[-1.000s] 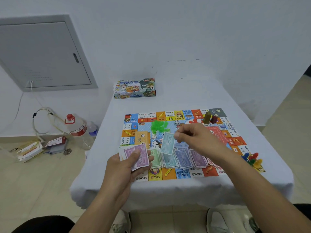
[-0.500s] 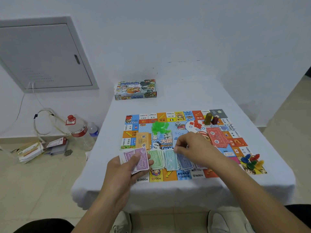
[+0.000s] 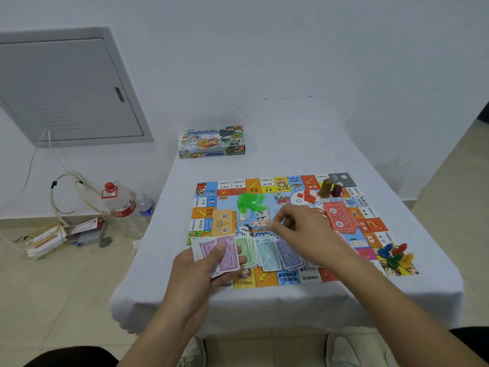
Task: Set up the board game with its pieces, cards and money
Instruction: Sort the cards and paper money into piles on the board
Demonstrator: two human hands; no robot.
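Note:
A colourful game board (image 3: 304, 280) lies flat on the white table (image 3: 277, 303). My left hand (image 3: 201, 271) grips a fan of purple play-money notes (image 3: 219, 251) over the board's near left corner. Sorted piles of green, teal and blue notes (image 3: 270, 254) lie along the near edge. Just above those piles hovers my right hand (image 3: 304, 231), fingers loosely curled and holding nothing. An orange card stack (image 3: 224, 222), a red card stack (image 3: 341, 217), green houses (image 3: 250, 201), red houses (image 3: 308, 197), a die (image 3: 277, 196), brown tokens (image 3: 329, 188) and coloured pawns (image 3: 394, 254) sit on the board.
The game box (image 3: 211, 141) stands at the table's far left edge by the wall. On the floor to the left are a large water bottle (image 3: 123, 207), a smaller bottle (image 3: 145, 206), cables and papers (image 3: 45, 241). My shoes (image 3: 341, 348) show under the table.
My right hand laid a teal note down on the pile, let go and lifted slightly off the piles. My left hand kept holding the purple notes.

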